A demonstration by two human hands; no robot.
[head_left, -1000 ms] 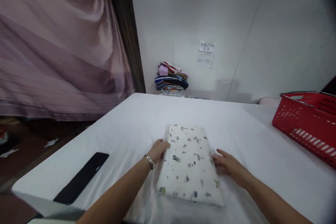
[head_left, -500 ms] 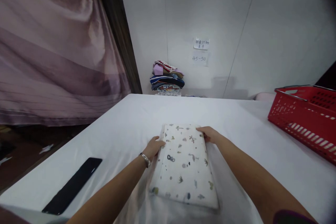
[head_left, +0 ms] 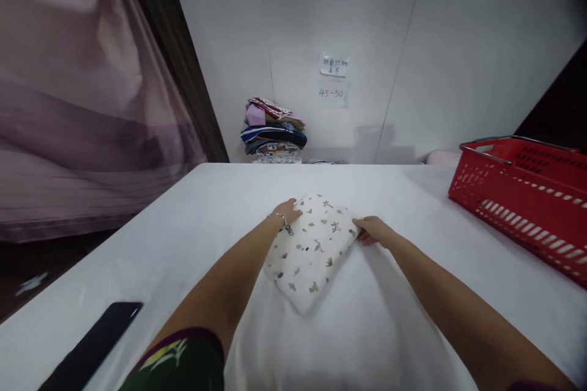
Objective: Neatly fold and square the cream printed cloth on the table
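Note:
A folded white cloth (head_left: 316, 241) printed with small animals and plants lies turned at an angle on the white-covered table. My left hand (head_left: 288, 212), with a silver bracelet at the wrist, grips its far left edge, thumb on top. At the right corner my right hand (head_left: 370, 230) pinches the cloth between thumb and fingers. The fingers beneath the cloth are partly hidden.
To the right stands a red plastic basket (head_left: 518, 195) with a metal handle. A dark flat object (head_left: 96, 342) lies at the table's near left. Behind the far edge rises a stack of folded fabrics (head_left: 274, 131) against the wall.
Both hands have turned the folded cloth and shifted it farther from me. My left hand has moved forward along its left side. The view has swung slightly right.

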